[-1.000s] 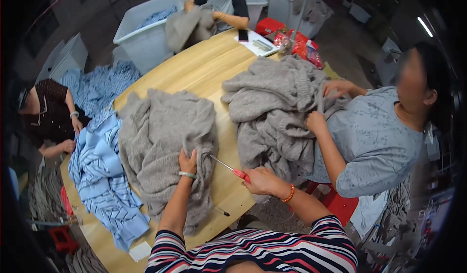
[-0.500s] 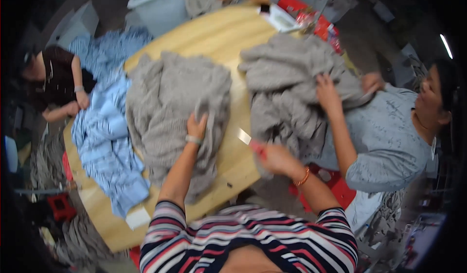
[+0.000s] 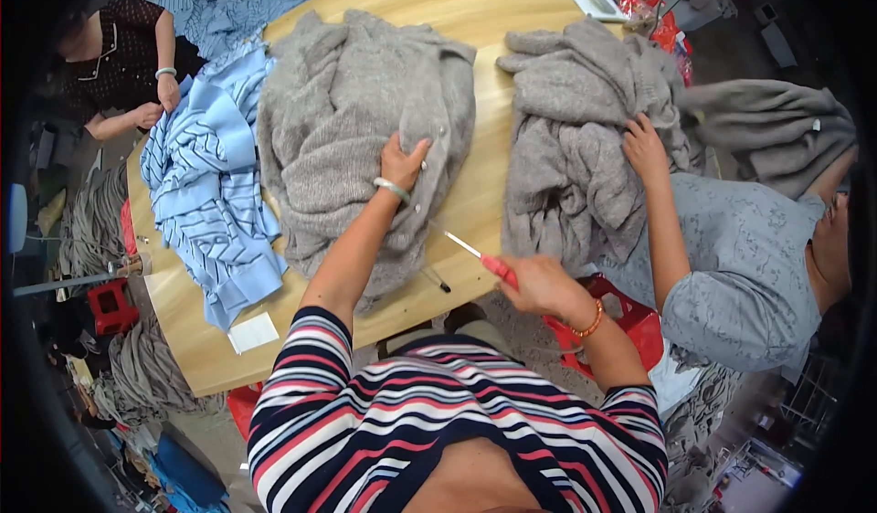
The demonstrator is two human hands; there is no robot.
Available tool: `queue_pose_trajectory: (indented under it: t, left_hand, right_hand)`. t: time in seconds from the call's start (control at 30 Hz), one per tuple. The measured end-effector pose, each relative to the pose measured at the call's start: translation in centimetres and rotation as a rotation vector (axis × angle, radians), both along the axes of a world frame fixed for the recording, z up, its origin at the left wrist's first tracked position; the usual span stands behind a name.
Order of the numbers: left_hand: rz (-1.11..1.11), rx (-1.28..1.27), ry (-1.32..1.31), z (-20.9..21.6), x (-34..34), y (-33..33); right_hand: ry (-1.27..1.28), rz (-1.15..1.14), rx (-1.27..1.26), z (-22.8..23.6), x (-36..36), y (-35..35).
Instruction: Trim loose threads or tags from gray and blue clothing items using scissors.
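In front of me a grey knitted cardigan (image 3: pixel 338 102) with small pale buttons along its front edge is heaped on the table. My left hand (image 3: pixel 402 164) lies on that buttoned edge, its fingers and thumb closing on the knit. To the right of the cardigan, over the table's near edge, my right hand (image 3: pixel 544 289) is wrapped round a red-handled tool (image 3: pixel 501 273). The tool's slim metal end points up and left toward the cardigan without clearly touching it. Its exact kind I cannot make out.
Light-blue striped knitwear (image 3: pixel 215 166) lies left, where one co-worker (image 3: pixel 123 65) handles it. On the right another co-worker (image 3: pixel 740 266) touches a grey knit pile (image 3: pixel 585 129) and lifts a grey garment (image 3: pixel 767 134). A white paper (image 3: pixel 253 333) and a small dark-tipped item (image 3: pixel 444 286) lie near the table edge.
My view has shifted, so the table appears higher. My left hand remains at the buttoned edge; my right hand still holds the red-handled tool. The right co-worker has swung a grey garment outward.
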State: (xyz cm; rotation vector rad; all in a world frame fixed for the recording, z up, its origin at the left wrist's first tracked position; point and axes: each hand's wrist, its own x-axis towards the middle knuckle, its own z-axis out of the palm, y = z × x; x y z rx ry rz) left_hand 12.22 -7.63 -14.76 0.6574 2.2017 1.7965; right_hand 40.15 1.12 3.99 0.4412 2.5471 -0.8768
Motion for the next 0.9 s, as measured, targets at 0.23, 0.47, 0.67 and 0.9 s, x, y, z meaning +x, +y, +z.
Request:
queue_pose_trajectory:
  t: [0.23, 0.47, 0.67, 0.9]
  left_hand:
    - [-0.035, 0.088, -0.167, 1.1, 0.9, -1.4]
    - [-0.091, -0.149, 0.141, 7.2, 3.7, -8.6]
    - [0.599, -0.778, 0.770, 2.2, 0.7, -21.2]
    - [0.326, -0.390, 0.135, 3.6, -2.6, -22.9]
  right_hand:
    - [-0.097, 0.042, -0.034, -0.7, 0.4, -1.4]
    - [0.153, -0.261, 0.076, -0.7, 0.6, -0.6]
    - [0.110, -0.094, -0.046, -0.9, -0.4, -2.2]
    - [0.049, 0.123, -0.104, -2.0, -3.1, -5.1]
